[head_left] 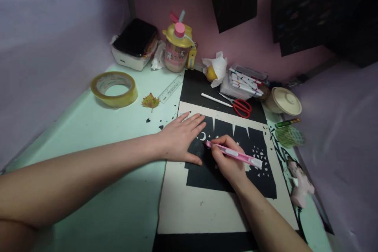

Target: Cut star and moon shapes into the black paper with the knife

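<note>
A sheet of black paper with cut-out moon, star and small triangle shapes lies on a white board. My left hand rests flat on the paper's left part, fingers spread. In my right hand is a pink craft knife, gripped like a pen. Its tip meets or hovers just over the paper near the crescent cut-out; contact is too small to tell. Small black scraps lie on the table left of the board.
Behind the board lie red-handled scissors and a white stick. Leftward are a tape roll, a leaf and a clear ruler. A drink cup, pen box and lidded bowl stand farther back. A pink glue gun sits at right.
</note>
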### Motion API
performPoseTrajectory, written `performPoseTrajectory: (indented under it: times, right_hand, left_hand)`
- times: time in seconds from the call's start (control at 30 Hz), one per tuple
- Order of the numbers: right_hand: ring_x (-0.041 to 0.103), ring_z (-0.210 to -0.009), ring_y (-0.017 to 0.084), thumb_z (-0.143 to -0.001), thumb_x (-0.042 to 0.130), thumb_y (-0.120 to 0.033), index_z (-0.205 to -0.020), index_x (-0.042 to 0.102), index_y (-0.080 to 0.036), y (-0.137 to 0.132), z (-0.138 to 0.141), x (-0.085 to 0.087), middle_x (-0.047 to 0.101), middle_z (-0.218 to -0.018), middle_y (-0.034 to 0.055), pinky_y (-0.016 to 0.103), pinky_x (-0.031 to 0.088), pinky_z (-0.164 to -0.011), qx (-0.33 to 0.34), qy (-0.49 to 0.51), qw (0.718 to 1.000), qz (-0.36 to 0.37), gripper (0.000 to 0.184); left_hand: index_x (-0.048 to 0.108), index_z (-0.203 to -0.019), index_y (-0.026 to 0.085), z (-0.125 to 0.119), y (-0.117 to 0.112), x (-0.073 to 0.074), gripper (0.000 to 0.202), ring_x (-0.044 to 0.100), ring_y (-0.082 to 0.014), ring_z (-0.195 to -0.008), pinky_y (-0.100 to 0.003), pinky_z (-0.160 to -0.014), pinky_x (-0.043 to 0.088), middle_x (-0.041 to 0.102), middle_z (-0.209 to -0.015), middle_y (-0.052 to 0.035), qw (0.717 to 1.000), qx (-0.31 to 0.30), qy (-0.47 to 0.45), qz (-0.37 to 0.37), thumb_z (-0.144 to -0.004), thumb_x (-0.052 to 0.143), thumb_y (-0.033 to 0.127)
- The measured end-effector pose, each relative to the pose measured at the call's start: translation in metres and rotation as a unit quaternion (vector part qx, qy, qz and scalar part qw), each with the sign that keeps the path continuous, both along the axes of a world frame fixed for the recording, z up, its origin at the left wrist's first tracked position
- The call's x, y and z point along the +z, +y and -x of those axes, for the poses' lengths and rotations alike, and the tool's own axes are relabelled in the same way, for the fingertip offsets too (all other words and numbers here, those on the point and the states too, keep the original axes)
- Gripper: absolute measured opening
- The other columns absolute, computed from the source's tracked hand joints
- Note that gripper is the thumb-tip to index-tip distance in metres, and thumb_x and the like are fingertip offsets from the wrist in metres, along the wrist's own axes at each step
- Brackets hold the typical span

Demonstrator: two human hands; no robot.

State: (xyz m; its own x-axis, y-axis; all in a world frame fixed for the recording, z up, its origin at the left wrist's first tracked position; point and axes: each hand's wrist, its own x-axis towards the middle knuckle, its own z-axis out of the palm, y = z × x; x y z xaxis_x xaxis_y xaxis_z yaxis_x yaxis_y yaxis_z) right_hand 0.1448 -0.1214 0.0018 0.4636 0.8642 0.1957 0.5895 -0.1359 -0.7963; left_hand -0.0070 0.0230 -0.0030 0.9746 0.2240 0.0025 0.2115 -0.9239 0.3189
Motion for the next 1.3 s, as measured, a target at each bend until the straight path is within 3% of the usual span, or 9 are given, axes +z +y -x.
performPoseTrajectory:
  times: [0.4,0.6,0.8,1.0,1.3]
  right_hand:
    - [0.061,-0.056,0.015,-0.079,0.062,-0.022,-0.074,0.064,-0.022,-0.001,0.001,-0.001,0.067,-0.065,-0.0014,0.025,0.046,-0.054,0.003,-0.013,1.0,0.008,0.005]
    - [0.058,-0.054,0.014,-0.081,0.058,-0.021,-0.079,0.061,-0.023,-0.003,0.008,0.002,0.065,-0.066,-0.0016,0.025,0.045,-0.053,0.035,-0.042,0.998,-0.011,0.004]
    - [0.059,-0.057,0.014,-0.083,0.057,-0.021,-0.08,0.059,-0.024,-0.003,0.01,0.002,0.065,-0.068,-0.0012,0.026,0.046,-0.056,0.049,-0.061,0.997,-0.016,0.005]
    - [0.058,-0.054,0.014,-0.082,0.058,-0.022,-0.078,0.06,-0.023,-0.002,0.009,0.001,0.064,-0.065,-0.0016,0.024,0.045,-0.053,0.016,-0.03,0.999,-0.011,0.004]
    - [0.057,-0.052,0.012,-0.081,0.058,-0.021,-0.077,0.06,-0.021,-0.002,0.01,0.001,0.063,-0.063,-0.0023,0.022,0.044,-0.052,0.023,-0.051,0.998,-0.019,0.005]
  left_hand:
    - [0.027,-0.153,0.012,-0.001,0.0,0.002,0.114,0.007,-0.0295,-0.152,-0.043,-0.123,-0.001,0.012,-0.162,-0.0138,1.0,0.003,0.004,0.005,-0.071,0.051,0.086]
    - [0.028,-0.153,0.012,0.0,-0.001,0.003,0.113,0.007,-0.0286,-0.152,-0.042,-0.123,-0.002,0.012,-0.162,-0.0138,1.0,0.004,0.01,0.005,-0.072,0.049,0.088]
    - [0.031,-0.151,0.013,-0.001,-0.003,0.0,0.098,0.007,-0.0249,-0.152,-0.041,-0.123,0.0,0.013,-0.162,-0.0131,1.0,0.023,0.0,-0.017,-0.083,0.041,0.082]
    - [0.031,-0.151,0.012,-0.001,-0.003,-0.004,0.1,0.01,-0.0279,-0.151,-0.042,-0.122,0.0,0.016,-0.162,-0.014,1.0,0.022,-0.013,-0.018,-0.081,0.045,0.082]
    - [0.031,-0.151,0.009,-0.001,-0.003,-0.004,0.102,0.01,-0.0275,-0.151,-0.044,-0.122,0.004,0.016,-0.161,-0.0157,0.999,0.016,-0.015,-0.034,-0.081,0.046,0.082]
